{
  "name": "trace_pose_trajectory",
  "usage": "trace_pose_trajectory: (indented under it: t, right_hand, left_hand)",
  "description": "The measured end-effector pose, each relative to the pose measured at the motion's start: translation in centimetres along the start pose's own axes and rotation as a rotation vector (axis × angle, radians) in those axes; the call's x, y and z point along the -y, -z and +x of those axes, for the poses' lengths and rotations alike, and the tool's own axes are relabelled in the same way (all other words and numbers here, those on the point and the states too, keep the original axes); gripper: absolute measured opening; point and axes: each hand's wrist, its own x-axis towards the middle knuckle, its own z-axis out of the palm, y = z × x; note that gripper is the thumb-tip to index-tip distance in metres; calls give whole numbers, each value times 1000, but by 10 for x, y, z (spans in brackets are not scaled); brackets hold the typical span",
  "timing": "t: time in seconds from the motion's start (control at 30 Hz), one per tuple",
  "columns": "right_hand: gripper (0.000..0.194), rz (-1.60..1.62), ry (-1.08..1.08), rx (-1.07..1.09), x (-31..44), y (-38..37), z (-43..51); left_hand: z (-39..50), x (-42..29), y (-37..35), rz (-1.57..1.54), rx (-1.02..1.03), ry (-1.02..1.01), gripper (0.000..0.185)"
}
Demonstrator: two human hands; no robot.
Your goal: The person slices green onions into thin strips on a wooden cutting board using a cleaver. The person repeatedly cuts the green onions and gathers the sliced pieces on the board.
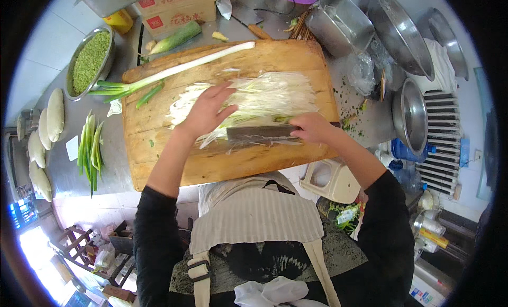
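A wide pile of thinly shredded scallion white [274, 94] lies across the middle of a wooden cutting board [238, 164]. My left hand [208, 108], fingers and thumb spread, is over the left part of the pile; whether it touches the shreds I cannot tell. In my right hand [313, 127] is a cleaver [260, 134], its broad blade pointing left along the near edge of the shreds. Behind the pile, one long scallion [178, 72] lies slantwise, white end to the right. A short green piece [150, 95] rests just below its leaves.
Left of the board are green scallion leaves [90, 148], a steel bowl of chopped greens [92, 61] and several pale oblong dough pieces [55, 114]. A green radish [178, 37] and cardboard boxes [178, 13] stand behind. Steel basins [401, 33] crowd the right; a stool [333, 182] is below.
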Motion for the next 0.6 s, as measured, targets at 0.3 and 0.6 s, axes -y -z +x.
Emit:
trace_pose_trajectory:
  t: [0.3, 0.6]
  right_hand:
    - [6, -182, 168, -448, 15, -39, -36]
    - [9, -133, 118, -717, 43, -62, -1]
  left_hand:
    - [-1, -64, -40, -65, 195, 242, 32]
    - [-18, -86, -70, 173, 146, 203, 60]
